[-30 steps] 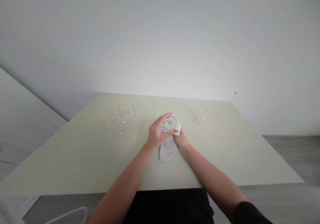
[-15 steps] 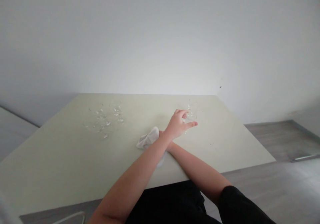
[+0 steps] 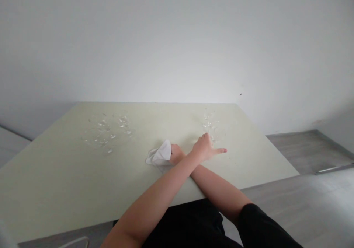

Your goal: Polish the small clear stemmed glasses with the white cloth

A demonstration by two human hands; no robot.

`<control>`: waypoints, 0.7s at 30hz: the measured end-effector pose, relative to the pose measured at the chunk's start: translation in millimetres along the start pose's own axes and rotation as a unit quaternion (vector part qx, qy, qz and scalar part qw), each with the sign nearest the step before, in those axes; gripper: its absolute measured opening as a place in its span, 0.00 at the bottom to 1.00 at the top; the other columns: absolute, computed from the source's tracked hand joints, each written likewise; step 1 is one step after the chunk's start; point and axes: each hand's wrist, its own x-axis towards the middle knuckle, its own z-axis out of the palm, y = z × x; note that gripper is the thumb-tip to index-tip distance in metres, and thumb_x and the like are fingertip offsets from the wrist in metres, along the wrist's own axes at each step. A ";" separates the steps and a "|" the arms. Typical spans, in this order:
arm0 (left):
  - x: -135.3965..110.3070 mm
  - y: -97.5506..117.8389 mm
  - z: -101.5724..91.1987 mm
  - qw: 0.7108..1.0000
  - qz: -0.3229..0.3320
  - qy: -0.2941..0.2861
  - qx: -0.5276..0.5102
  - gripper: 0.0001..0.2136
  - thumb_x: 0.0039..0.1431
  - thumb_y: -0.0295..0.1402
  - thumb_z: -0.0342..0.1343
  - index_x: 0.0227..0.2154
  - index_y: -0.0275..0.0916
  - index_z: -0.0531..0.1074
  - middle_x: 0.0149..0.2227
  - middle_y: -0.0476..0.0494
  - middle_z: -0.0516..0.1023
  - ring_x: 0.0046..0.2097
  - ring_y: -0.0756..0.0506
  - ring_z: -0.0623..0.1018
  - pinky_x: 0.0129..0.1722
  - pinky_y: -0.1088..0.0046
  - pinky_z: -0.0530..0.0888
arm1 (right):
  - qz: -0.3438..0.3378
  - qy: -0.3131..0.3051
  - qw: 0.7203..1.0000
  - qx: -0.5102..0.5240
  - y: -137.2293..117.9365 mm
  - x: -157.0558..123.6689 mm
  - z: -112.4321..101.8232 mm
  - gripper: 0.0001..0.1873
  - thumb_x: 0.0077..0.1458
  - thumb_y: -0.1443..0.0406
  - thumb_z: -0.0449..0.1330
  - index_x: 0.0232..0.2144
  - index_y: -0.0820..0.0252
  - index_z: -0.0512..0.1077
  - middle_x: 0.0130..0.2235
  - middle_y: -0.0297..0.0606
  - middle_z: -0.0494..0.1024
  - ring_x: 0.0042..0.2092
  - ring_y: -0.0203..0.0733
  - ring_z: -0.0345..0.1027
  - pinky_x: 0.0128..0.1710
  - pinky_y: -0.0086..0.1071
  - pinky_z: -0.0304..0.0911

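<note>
My left hand (image 3: 206, 147) reaches across over my right forearm to the right side of the pale table (image 3: 55, 181). Its fingers curl round a clear glass (image 3: 216, 135) standing on the table, with one finger stretched out to the right. Just behind that glass stand other clear glasses (image 3: 208, 118). My right hand (image 3: 176, 153) rests on the table under the left arm, closed on a crumpled white cloth (image 3: 159, 156).
A group of several clear glasses (image 3: 103, 128) stands at the back left of the table. A plain white wall rises behind it. Grey floor (image 3: 318, 203) lies to the right, past the table's right edge.
My left hand has carried the glass away from the cloth to the right and down beside the right-hand glasses. The right hand has kept the cloth. The view has swung right.
</note>
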 end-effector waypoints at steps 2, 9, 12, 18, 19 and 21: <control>-16.5 5.9 0.4 0.991 0.020 -0.074 0.111 0.38 0.48 0.61 0.60 0.52 0.34 0.69 0.55 0.26 0.72 0.60 0.28 0.69 0.58 0.51 0.69 | -0.004 -0.028 1.000 -0.004 1.8 0.9 0.1 0.07 0.52 0.61 0.64 0.33 0.58 0.76 0.31 0.36 0.80 0.38 0.42 0.72 0.38 0.32 0.64; -22.8 4.0 15.6 0.960 0.010 -0.191 0.202 0.45 0.54 0.67 0.44 0.65 0.38 0.61 0.73 0.32 0.46 0.72 0.28 0.49 0.68 0.46 0.53 | -0.043 -0.041 0.998 0.017 6.8 7.2 2.0 0.10 0.55 0.62 0.60 0.38 0.59 0.78 0.33 0.34 0.81 0.38 0.41 0.71 0.41 0.32 0.65; -15.3 0.4 16.8 0.958 0.012 -0.203 0.202 0.46 0.55 0.68 0.38 0.67 0.39 0.58 0.73 0.34 0.42 0.72 0.28 0.46 0.67 0.42 0.51 | -0.050 -0.045 0.998 0.007 8.4 7.8 2.4 0.10 0.55 0.64 0.60 0.39 0.59 0.78 0.33 0.34 0.81 0.38 0.41 0.71 0.40 0.31 0.64; -7.7 -2.4 20.5 0.963 0.004 -0.185 0.196 0.45 0.55 0.68 0.41 0.67 0.40 0.59 0.73 0.33 0.41 0.72 0.27 0.45 0.67 0.40 0.50 | -0.048 -0.041 0.998 0.002 8.4 7.8 1.6 0.11 0.55 0.64 0.61 0.40 0.60 0.78 0.34 0.35 0.81 0.38 0.41 0.71 0.39 0.30 0.64; -6.8 -3.1 21.6 0.965 0.002 -0.179 0.192 0.45 0.55 0.67 0.43 0.66 0.40 0.60 0.73 0.33 0.42 0.72 0.26 0.45 0.67 0.40 0.50 | -0.048 -0.042 0.998 -0.001 8.1 7.9 1.3 0.11 0.55 0.64 0.61 0.41 0.60 0.78 0.33 0.35 0.81 0.38 0.40 0.71 0.39 0.30 0.64; -5.2 -4.6 23.6 0.969 0.001 -0.168 0.180 0.43 0.54 0.66 0.46 0.65 0.40 0.61 0.73 0.32 0.43 0.72 0.26 0.46 0.66 0.39 0.50 | -0.048 -0.044 0.998 -0.006 7.6 8.0 0.7 0.12 0.55 0.64 0.61 0.41 0.60 0.78 0.32 0.35 0.80 0.37 0.40 0.71 0.38 0.31 0.64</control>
